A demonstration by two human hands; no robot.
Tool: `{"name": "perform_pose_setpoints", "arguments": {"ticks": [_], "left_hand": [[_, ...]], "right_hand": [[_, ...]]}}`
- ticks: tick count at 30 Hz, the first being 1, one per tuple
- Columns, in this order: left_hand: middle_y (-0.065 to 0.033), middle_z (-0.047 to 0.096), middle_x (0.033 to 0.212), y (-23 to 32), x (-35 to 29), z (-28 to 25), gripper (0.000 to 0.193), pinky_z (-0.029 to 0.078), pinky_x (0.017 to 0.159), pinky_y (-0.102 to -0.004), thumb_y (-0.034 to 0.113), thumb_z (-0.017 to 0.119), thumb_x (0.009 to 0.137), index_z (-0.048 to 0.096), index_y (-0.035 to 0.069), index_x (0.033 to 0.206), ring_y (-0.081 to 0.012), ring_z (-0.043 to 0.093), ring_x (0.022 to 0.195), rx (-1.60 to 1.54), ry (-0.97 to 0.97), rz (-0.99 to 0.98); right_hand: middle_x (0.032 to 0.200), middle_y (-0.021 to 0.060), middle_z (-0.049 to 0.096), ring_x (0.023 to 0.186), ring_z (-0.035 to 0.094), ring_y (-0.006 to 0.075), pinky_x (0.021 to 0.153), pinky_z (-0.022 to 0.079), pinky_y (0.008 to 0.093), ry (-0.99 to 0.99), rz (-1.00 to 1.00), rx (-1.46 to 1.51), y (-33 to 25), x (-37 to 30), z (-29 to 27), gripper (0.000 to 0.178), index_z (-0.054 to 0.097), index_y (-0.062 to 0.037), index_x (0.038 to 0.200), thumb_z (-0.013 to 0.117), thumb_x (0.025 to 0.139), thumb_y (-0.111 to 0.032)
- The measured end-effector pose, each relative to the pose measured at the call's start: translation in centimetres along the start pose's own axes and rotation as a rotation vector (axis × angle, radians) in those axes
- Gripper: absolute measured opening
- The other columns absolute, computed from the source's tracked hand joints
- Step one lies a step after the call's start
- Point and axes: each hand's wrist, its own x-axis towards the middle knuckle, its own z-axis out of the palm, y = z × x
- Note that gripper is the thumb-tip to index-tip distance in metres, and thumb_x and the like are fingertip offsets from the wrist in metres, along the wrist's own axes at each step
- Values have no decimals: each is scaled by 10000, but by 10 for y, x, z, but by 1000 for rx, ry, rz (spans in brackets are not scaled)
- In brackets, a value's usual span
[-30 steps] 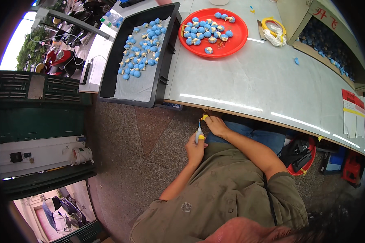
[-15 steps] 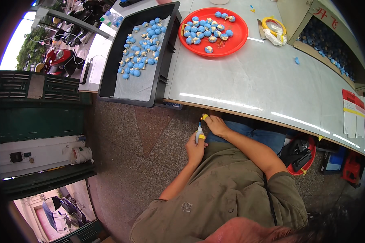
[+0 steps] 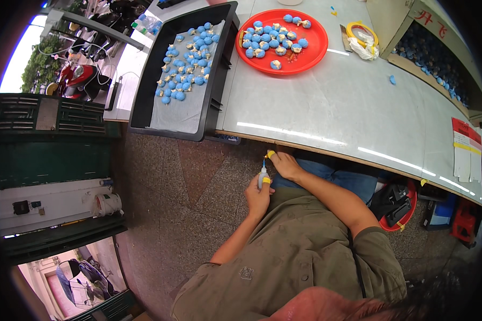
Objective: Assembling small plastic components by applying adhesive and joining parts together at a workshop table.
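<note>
Below the table's front edge, my left hand is closed around a small white squeeze bottle, held upright with its thin blue nozzle pointing up. My right hand is in a pinch just above the nozzle tip. A tiny orange-brown piece shows at its fingertips, too small to name, and the nozzle seems to touch it or come very close. Yellow tape is wrapped round a finger of each hand. On the table, a red round tray bears several blue ball-shaped pieces with cream-coloured parts, among small reddish bits.
A black rectangular bin with a paper liner holds many similar blue pieces on the left. At right, an open-fronted box is filled with blue pieces. Yellow tape rolls lie near it. A red basin holding black items sits under the table.
</note>
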Motion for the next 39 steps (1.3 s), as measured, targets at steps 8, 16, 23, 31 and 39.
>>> {"name": "perform_pose_setpoints", "arguments": {"ticks": [8, 16, 23, 31, 39], "left_hand": [[-92, 658, 874, 2, -1, 1, 253, 481, 552, -218, 123, 530, 947, 580, -35, 1138, -104, 614, 617, -18, 11, -5], [-93, 660, 873, -3, 1, 1, 258, 479, 551, -220, 121, 530, 949, 578, -32, 1152, -105, 611, 615, -11, 12, -8], [-102, 666, 891, 0, 0, 1, 285, 480, 554, -222, 114, 523, 947, 564, -32, 1189, -108, 613, 617, -25, 3, -18], [-106, 669, 893, -2, 1, 1, 283, 484, 556, -224, 116, 527, 944, 565, -36, 1180, -110, 615, 613, -43, 7, -27], [-103, 670, 888, -3, 1, 1, 259, 483, 559, -226, 117, 528, 945, 571, -36, 1149, -112, 616, 618, -41, 12, -24]], "right_hand": [[960, 304, 582, 945, 538, 478, 808, 423, 495, -7, -22, -21, 3, 0, 1, 466, 546, 23, 999, 310, 1001, -378], [1015, 302, 581, 981, 536, 476, 830, 427, 496, -17, -28, -32, 8, 2, 3, 442, 542, 10, 1037, 311, 999, -365], [1035, 302, 576, 991, 533, 476, 837, 429, 496, -31, -24, -53, 8, 3, 3, 432, 543, 6, 1048, 310, 999, -355], [1039, 302, 580, 1003, 532, 474, 851, 429, 492, -39, 12, -43, 4, 3, 2, 444, 557, 12, 1031, 314, 993, -358], [1053, 297, 583, 1022, 533, 466, 866, 426, 482, -29, 26, -50, 7, 3, 5, 460, 574, 11, 1024, 310, 986, -363]]}}
